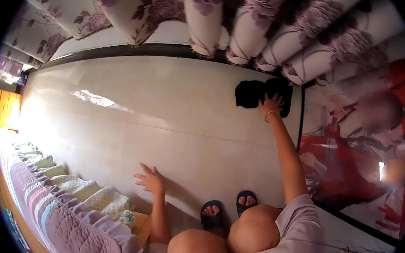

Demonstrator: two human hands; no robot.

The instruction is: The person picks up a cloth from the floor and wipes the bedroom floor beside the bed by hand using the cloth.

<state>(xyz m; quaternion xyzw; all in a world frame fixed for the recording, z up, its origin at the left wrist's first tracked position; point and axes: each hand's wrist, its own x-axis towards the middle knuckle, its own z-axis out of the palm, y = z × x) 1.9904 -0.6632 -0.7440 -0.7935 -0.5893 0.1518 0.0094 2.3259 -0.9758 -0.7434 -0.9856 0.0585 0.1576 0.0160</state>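
A black cloth [249, 94] lies bunched on the pale tiled floor [165, 109], close below the hanging curtains. My right hand [272, 105], with a bracelet at the wrist, rests on the cloth's right part with fingers spread flat over it. Whether any fold is pinched between the fingers does not show. My left hand [149, 179] is held out over the floor near the bed, fingers apart and holding nothing.
Floral curtains [202, 20] hang along the far side. At right stands a framed red and white picture panel [350, 144]. A bed with a quilted lilac cover [78, 221] fills the lower left. My sandalled feet [211, 214] are on the floor below my bent knees.
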